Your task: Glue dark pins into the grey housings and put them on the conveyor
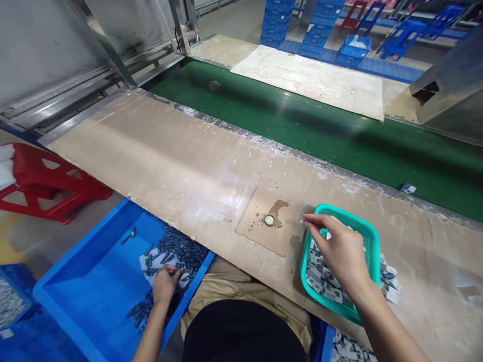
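Note:
My left hand (165,284) is down in a large blue bin (94,276), among many small dark elongated parts (177,246). Its fingers are curled together, and what they hold, if anything, I cannot make out. My right hand (341,246) hovers over the left rim of a green plastic basket (372,241) filled with small grey and white parts (324,279). Thumb and forefinger are pinched at a tiny pale thing, too small to name. Left of that hand lies a square of cardboard (277,241), with a small round cap-like container (269,219) and wet brown stains on it.
Beyond the tan worktop (169,151) runs a green conveyor belt (302,120), bearing a small white and blue piece (408,188). More grey and white parts (389,281) lie beside the basket. A red stool (56,181) stands left; blue crates (277,22) are stacked behind.

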Demonstrator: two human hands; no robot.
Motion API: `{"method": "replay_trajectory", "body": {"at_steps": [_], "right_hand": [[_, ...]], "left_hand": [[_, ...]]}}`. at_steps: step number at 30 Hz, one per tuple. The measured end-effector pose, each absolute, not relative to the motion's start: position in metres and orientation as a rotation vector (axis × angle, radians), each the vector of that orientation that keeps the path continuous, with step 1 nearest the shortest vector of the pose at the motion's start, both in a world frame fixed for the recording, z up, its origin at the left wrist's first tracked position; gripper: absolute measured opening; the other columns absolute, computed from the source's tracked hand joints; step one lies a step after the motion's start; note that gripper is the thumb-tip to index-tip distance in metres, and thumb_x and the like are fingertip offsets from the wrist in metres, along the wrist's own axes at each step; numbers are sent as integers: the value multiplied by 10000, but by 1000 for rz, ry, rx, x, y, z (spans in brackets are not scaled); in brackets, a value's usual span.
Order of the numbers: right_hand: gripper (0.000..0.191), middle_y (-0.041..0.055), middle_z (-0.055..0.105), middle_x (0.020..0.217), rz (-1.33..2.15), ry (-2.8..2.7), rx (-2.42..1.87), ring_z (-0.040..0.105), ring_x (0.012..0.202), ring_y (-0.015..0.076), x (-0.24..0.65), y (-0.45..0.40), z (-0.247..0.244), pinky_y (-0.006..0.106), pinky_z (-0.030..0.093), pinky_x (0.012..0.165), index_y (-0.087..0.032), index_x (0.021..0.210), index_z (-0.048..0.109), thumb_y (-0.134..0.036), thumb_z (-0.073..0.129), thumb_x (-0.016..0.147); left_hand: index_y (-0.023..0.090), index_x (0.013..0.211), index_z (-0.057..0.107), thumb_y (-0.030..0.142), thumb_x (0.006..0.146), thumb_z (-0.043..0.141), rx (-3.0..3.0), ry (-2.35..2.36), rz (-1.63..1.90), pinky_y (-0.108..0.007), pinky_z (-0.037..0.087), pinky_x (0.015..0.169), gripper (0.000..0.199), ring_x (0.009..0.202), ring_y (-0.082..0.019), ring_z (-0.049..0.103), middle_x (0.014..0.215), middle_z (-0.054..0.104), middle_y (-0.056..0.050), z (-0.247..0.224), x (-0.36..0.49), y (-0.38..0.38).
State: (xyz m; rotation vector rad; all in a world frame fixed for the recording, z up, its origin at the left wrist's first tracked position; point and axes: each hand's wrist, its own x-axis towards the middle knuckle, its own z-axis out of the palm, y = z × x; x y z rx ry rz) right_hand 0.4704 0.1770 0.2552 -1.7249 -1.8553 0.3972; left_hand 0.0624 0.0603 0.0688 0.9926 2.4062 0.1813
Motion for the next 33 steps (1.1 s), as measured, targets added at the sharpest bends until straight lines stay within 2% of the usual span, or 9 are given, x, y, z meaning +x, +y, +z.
{"method": "replay_trajectory", "body": {"at_steps": [4, 7, 10, 14, 17, 20, 24, 29, 33], "right_hand": [[248, 80, 709, 850, 517, -1808, -1714, 668, 771, 239, 463, 179, 253, 357, 509, 719, -191, 917, 702, -368, 549, 833], [230, 68, 718, 885, 915, -1427, -1684, 670, 836, 238, 467, 180, 255, 355, 516, 766, -213, 878, 707, -402, 685, 749], [308, 53, 717, 846, 1317, -921, -1538, 669, 787, 190, 474, 177, 260, 271, 536, 692, -214, 845, 710, -380, 820, 610], [331, -11, 687, 740, 1503, -459, -1329, 611, 617, 82, 470, 162, 267, 152, 517, 582, -236, 785, 707, -284, 887, 511], [304, -26, 668, 709, 1675, -322, -1214, 587, 582, 62, 448, 147, 270, 131, 503, 541, -244, 761, 710, -247, 888, 514], [260, -15, 671, 724, 1824, -335, -1173, 587, 592, 66, 419, 136, 270, 134, 501, 540, -237, 781, 721, -241, 867, 566], [201, 23, 701, 822, 1778, -533, -1186, 628, 703, 109, 403, 127, 270, 179, 527, 633, -226, 828, 732, -286, 816, 655], [312, 84, 723, 926, 1658, -932, -1351, 673, 861, 226, 414, 126, 266, 332, 549, 783, -205, 944, 732, -308, 803, 658], [314, 96, 726, 910, 1264, -1242, -1590, 681, 850, 260, 424, 151, 262, 390, 554, 782, -181, 920, 724, -396, 744, 692]], "left_hand": [[209, 616, 497, 334, 589, 650, 900, 2350, 318, -326, 464, 680, 200, 706, -266, 645, 646, 631, -51, 74, 60, 59], [209, 631, 500, 358, 589, 645, 802, 2362, 430, -359, 479, 715, 212, 729, -281, 648, 642, 628, -50, 80, 56, 58], [173, 770, 578, 440, 624, 628, 710, 2361, 550, -383, 503, 730, 308, 768, -290, 657, 712, 653, -70, 97, 57, 59], [164, 1038, 629, 511, 629, 699, 525, 2056, 1018, -349, 534, 757, 541, 816, -254, 672, 946, 684, -83, 149, 97, 69], [152, 841, 690, 393, 589, 804, 587, 1597, 1208, -336, 557, 755, 367, 757, -232, 679, 907, 703, -89, 199, 161, 85], [159, 805, 717, 249, 618, 810, 685, 1174, 1247, -338, 554, 825, 228, 892, -248, 675, 976, 710, -101, 236, 227, 106], [165, 795, 703, 195, 649, 795, 624, 936, 1287, -291, 564, 778, 175, 845, -209, 687, 879, 730, -74, 254, 269, 125], [149, 804, 708, 221, 635, 811, 563, 1006, 1204, -273, 544, 758, 211, 803, -193, 681, 838, 727, -76, 248, 267, 127], [136, 796, 734, 301, 578, 849, 428, 1038, 1202, -223, 491, 718, 296, 769, -148, 628, 843, 707, -81, 231, 261, 127]]}}
